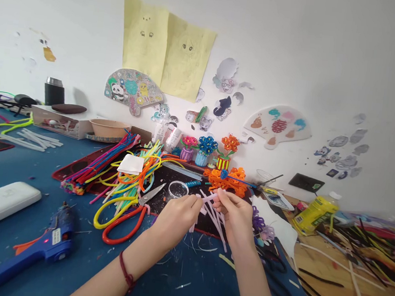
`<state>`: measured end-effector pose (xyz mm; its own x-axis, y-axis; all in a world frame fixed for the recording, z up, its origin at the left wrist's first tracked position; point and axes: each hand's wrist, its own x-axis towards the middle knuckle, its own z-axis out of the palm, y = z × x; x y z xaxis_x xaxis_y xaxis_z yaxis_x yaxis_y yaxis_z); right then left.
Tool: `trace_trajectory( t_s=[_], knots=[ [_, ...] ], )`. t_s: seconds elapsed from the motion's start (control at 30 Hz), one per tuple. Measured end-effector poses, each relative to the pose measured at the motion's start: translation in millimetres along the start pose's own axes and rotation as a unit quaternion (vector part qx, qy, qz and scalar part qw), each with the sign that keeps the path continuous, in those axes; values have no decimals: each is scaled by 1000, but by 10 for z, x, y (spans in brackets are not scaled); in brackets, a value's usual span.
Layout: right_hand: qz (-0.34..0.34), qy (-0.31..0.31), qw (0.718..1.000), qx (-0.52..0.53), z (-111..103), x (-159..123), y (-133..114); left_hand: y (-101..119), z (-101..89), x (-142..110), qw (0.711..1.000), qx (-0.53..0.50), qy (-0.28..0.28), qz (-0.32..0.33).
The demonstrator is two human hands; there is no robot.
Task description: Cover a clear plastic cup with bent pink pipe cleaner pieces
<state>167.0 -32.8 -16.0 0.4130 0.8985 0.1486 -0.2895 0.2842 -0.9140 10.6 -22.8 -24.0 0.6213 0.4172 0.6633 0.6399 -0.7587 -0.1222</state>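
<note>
My left hand [179, 213] and my right hand [235, 212] are close together over the table, fingers pinched. Between them stretches a short pale lilac pipe cleaner [209, 198], one end in each hand. Under and beside my hands lie several more lilac pipe cleaners [218, 223] on a dark mat. Behind my right hand is a heap of orange looped pipe cleaners [234, 184]. A clear round dish [178, 190] sits just beyond my left hand. To its left rest scissors [118, 227] with one yellow and one red handle loop. Purple looped flowers [263, 228] lie right of my right hand.
A blue glue gun [46, 245] and a white case [1, 205] lie at the left. Bundles of coloured pipe cleaners [107, 162] fill the mat. Small potted flowers [207, 151] stand by the wall. A yellow bottle [315, 214] stands at the right.
</note>
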Motion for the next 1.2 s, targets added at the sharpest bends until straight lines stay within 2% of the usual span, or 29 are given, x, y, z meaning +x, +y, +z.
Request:
trace_trajectory(
  t_s=[0.17,0.23,0.3,0.37,0.43,0.5,0.57,0.63,0.8,0.9,0.97,1.07,1.2],
  knots=[
    [-2,7,1000,-18,-2,2,-3,-13,4,0,1000,-12,-18,-11],
    [5,10,1000,-6,4,1,-6,-17,12,17,997,-60,2,-56],
    [18,14,1000,21,13,-3,-7,-19,19,51,975,-163,45,-143],
    [37,3,998,47,19,-10,-7,-23,23,92,914,-316,74,-243],
    [57,-29,997,51,17,-19,-12,-40,19,130,820,-469,83,-317],
    [79,-69,994,32,3,-26,-28,-75,5,155,735,-568,96,-358],
    [95,-105,990,2,-17,-32,-52,-122,-18,170,685,-612,111,-380],
    [97,-133,986,-23,-32,-35,-74,-160,-46,180,663,-629,110,-391],
    [58,-138,987,-55,-30,-34,-75,-151,-73,186,649,-656,50,-381],
    [47,-177,977,-112,-30,-38,-64,-127,-54,175,646,-666,43,-371],
    [50,-224,960,-160,-32,-52,-66,-130,-48,167,652,-658,46,-374],
    [52,-283,935,-206,-22,-84,-76,-148,-60,163,673,-636,19,-377],
    [42,-307,925,-222,-5,-101,-84,-144,-90,175,693,-614,-12,-377]
  ],
)
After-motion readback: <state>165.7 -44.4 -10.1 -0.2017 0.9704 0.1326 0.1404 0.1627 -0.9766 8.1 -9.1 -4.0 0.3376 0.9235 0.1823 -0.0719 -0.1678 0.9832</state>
